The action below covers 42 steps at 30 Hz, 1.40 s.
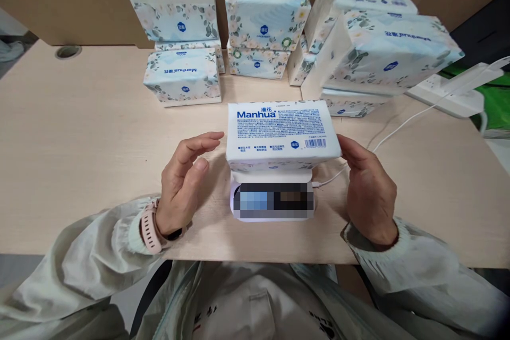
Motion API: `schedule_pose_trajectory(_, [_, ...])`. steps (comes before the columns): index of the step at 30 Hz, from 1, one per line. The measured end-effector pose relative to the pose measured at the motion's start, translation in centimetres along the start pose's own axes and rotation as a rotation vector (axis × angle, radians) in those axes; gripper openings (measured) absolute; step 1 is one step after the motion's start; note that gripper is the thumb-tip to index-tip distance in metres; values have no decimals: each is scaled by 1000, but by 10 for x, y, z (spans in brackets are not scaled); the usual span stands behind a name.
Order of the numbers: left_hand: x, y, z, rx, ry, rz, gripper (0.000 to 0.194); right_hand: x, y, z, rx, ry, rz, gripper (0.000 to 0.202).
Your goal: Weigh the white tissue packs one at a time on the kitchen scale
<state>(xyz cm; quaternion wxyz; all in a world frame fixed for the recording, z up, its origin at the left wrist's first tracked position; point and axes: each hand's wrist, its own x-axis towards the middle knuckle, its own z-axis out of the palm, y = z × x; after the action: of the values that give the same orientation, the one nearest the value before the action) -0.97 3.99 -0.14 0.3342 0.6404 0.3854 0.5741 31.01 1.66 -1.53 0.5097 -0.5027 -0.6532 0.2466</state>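
Note:
A pack of tissues (282,130), with blue print and a barcode on its upper face, rests on a white device (271,176) that looks like a small scale. The device's front panel is blurred out. My left hand (185,183) is open beside the pack's left side, a small gap between fingertips and wrapper. On the other side, my right hand (368,191) is also open, its fingertips at the pack's right edge; whether they touch it I cannot tell. Neither hand grips the pack.
Behind stand stacked tissue packs: a left stack (175,21), a middle stack (265,16) and several packs at the right (390,56). A white cable (406,115) runs from the device toward a power strip (450,93). Cardboard (95,5) lines the table's back.

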Motion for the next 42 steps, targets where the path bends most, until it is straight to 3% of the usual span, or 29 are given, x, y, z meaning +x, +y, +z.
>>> schedule_pose_trajectory(14, [-1, -3, -3, -80, -72, -106, 40, 2, -9, 3, 105, 58, 92, 44])
schedule_pose_trajectory(25, [0, -6, -4, -11, -80, -68, 40, 4, -11, 6, 155, 90, 115, 45])
schedule_pose_trajectory(39, [-2, -3, -6, -56, -134, -145, 51, 2, -7, 6, 116, 44, 101, 47])
schedule_pose_trajectory(42, [-1, -1, -5, -69, -194, -132, 54, 2, -5, 7, 131, -9, 102, 49])
